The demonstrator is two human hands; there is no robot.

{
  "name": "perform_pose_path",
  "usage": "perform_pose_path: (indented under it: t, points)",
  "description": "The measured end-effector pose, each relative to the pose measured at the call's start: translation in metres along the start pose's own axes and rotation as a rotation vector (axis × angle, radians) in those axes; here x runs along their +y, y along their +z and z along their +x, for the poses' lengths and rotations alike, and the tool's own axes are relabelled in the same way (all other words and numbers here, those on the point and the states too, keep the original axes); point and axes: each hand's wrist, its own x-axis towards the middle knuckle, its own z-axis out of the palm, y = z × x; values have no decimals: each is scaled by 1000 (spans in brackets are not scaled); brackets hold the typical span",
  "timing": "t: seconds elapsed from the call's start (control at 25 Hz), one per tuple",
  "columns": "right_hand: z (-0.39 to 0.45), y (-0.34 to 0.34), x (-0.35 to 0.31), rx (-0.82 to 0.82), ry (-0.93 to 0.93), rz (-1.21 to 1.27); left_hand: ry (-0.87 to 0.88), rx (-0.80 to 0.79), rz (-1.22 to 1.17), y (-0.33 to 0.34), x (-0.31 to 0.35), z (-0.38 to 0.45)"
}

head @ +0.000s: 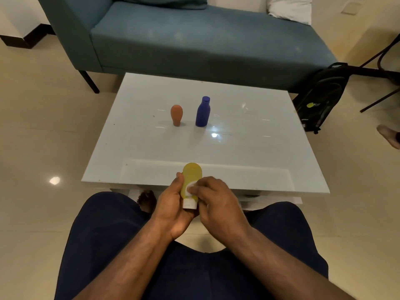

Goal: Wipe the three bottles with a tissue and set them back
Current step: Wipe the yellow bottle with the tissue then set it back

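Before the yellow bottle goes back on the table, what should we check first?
1. Left hand has a firm hold on the yellow bottle: ok.
2. Right hand presses the tissue against the bottle: ok.
3. White cap is closed tight: cannot tell.
4. Whole bottle is wiped, back side too: cannot tell, the back is hidden.
5. Free spot on the white table to set it down: ok.
6. Orange bottle and blue bottle stand upright, away from the hands: ok.
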Motion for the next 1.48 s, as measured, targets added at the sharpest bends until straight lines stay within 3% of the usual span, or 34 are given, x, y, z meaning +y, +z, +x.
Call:
perform_pose_path:
  t: [0.12,0.32,0.56,0.88,1.04,1.28,1.48]
  points:
    - [-1,-2,2,-41,-48,-10,-11,13,-12,0,1,1]
    - [26,-4,21,66,116,70,16,46,11,4,1,1]
    - [-2,2,5,25,-26,42,-10,35,-58,0,3,3]
    - [27,-5,11,128,377,410,91,29,26,6,3,1]
    - [10,-1,1,102,392,468,205,59,151,7,-2,2]
    - [32,-8,10,124,424,551,31,-22,89,6,1,-5]
    - [32,-7,13,115,416,405,-16,-84,32,9,3,-7]
